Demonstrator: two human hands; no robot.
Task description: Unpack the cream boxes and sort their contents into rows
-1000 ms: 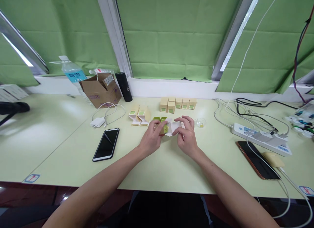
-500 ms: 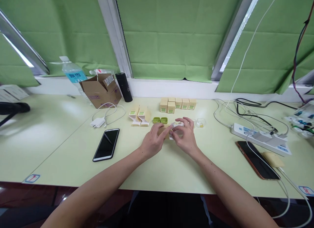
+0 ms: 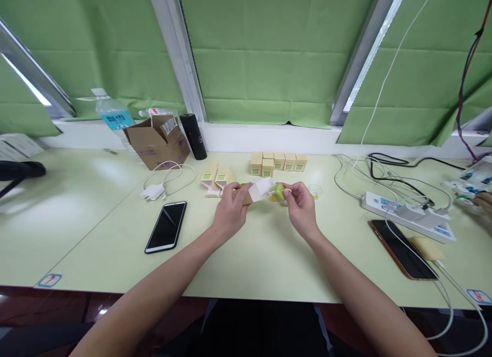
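My left hand (image 3: 230, 213) is closed around a small tan cardboard box (image 3: 247, 196). Its white inner flap (image 3: 260, 188) sticks out open toward the right. Between the fingertips of my right hand (image 3: 303, 209) is a small green case (image 3: 280, 192), just off the box's open end. Under and beside the case is something clear with yellow spots, partly hidden. Further right, behind my right hand, lies a clear plastic piece (image 3: 315, 191). Two opened tan boxes (image 3: 222, 178) stand left of my left hand, which largely covers the green pieces behind it.
Several closed tan boxes (image 3: 277, 163) stand in rows at the back. A phone (image 3: 166, 227), white charger (image 3: 152, 192), brown carton (image 3: 159, 144) and black flask (image 3: 194, 137) are leftward. Rightward are a power strip (image 3: 407, 216), another phone (image 3: 400, 249) and another person's hand (image 3: 485, 200).
The green case now shows in my right hand, out at the box's open end. My hands have moved apart, the left one leftward with the box. Another person's hand has appeared at the right edge.
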